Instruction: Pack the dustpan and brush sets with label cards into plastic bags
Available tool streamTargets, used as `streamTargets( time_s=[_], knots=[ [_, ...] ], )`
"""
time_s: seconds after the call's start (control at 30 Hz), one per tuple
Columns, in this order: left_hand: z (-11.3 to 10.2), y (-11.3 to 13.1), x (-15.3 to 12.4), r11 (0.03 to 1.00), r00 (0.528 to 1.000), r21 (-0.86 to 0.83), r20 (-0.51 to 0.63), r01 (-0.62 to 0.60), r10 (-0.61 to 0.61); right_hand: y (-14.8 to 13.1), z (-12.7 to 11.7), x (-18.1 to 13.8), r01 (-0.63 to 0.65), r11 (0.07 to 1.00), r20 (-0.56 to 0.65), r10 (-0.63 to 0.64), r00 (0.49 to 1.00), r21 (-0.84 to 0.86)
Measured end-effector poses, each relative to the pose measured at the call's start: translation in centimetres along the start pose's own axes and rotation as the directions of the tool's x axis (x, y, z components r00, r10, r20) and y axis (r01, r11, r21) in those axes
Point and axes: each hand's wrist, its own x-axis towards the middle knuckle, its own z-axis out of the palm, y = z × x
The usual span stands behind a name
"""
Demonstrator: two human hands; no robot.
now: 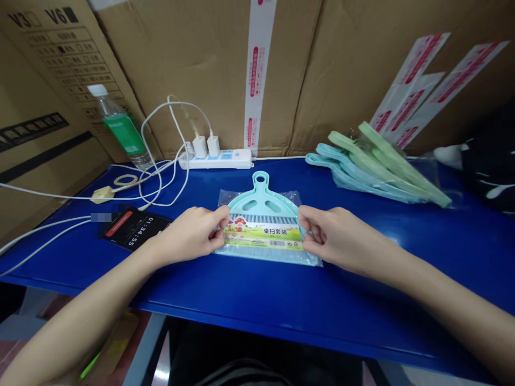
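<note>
A light-blue dustpan and brush set (263,203) in a clear plastic bag lies on the blue table, its ringed handle pointing away from me. A printed label with a mushroom house crosses its front, and grey bristles show above that label. My left hand (201,230) pinches the left edge of the packaged set between thumb and fingers. At the opposite edge, my right hand (328,233) has its fingers curled closed on the packaging. The fingertips of both hands are partly hidden.
More bagged dustpan sets (374,166), blue and green, are piled at the back right. On the left are a phone (137,229), loose white cables, a power strip (225,159) and a bottle (123,131). Cardboard boxes (193,59) stand behind the table (257,295).
</note>
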Motion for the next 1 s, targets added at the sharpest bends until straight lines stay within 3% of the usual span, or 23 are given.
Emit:
streamTargets(
  time_s=[0.5,0.73,1.0],
  knots=[
    [-0.11,0.17,0.21,0.993,0.999,0.117,0.030,0.036,-0.039,0.10,0.05,0.03,-0.016,1.000,-0.005,0.016,1.000,-0.018],
    [-0.07,0.21,0.18,0.997,0.999,0.065,0.015,0.048,-0.049,0.11,0.02,-0.02,0.031,0.995,-0.027,-0.029,0.999,0.100],
    [-0.01,0.19,0.22,0.995,0.998,0.074,0.010,0.060,-0.060,0.18,-0.05,0.06,0.018,0.995,-0.017,-0.016,1.000,0.101]
  ],
)
